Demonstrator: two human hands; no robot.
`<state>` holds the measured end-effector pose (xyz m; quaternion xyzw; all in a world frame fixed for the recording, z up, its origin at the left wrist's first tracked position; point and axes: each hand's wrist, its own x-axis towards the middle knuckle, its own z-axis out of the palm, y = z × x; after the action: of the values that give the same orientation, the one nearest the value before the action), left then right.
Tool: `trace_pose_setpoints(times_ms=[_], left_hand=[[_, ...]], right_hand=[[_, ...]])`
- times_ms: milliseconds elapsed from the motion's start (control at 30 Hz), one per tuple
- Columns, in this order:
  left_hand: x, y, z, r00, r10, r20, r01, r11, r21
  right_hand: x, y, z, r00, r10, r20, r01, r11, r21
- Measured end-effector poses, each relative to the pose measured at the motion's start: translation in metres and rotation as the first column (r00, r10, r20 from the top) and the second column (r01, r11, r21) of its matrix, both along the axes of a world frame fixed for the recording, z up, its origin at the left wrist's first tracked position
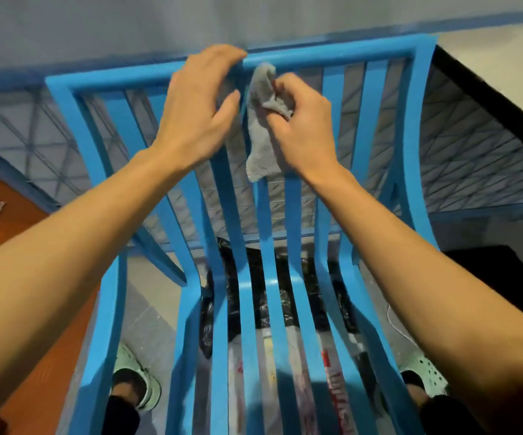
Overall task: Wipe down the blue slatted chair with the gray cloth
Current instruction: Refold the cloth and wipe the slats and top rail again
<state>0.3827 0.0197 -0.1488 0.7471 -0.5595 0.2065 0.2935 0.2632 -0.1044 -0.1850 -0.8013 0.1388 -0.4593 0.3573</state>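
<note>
From the head view, the blue slatted chair (316,56) stands directly below the person, its backrest against a gray wall. The left hand (197,111) hooks its curled fingers over the top rail. The right hand (298,120) pinches the bunched gray cloth (261,127) against a middle back slat just under that rail, with the loose end hanging down.
</note>
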Motion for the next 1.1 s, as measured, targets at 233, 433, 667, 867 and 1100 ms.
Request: trace_pose_setpoints(times_ms=[233, 433, 667, 867, 1100], left_hand=[[0.045, 0.140, -0.045, 0.896, 0.395, -0.205, -0.428, 0.890, -0.156], [0.047, 0.177, -0.105, 0.788, 0.440, -0.431, -0.465, 0.884, 0.052], [0.035, 0.179, -0.143, 0.794, 0.414, -0.445, -0.461, 0.887, 0.001], [0.034, 0.178, -0.146, 0.789, 0.436, -0.433, -0.494, 0.869, -0.023], [0.035, 0.175, -0.147, 0.760, 0.441, -0.478, -0.501, 0.865, 0.001]], right_hand=[[0.080, 0.063, 0.028, 0.956, 0.151, -0.250, -0.247, 0.877, -0.412], [0.132, 0.110, 0.013, 0.872, 0.012, -0.489, -0.350, 0.714, -0.606], [0.124, 0.132, -0.043, 0.806, -0.065, -0.588, -0.423, 0.633, -0.649], [0.101, 0.151, -0.109, 0.594, -0.192, -0.781, -0.649, 0.459, -0.607], [0.085, 0.181, -0.161, 0.392, -0.223, -0.893, -0.797, 0.402, -0.450]])
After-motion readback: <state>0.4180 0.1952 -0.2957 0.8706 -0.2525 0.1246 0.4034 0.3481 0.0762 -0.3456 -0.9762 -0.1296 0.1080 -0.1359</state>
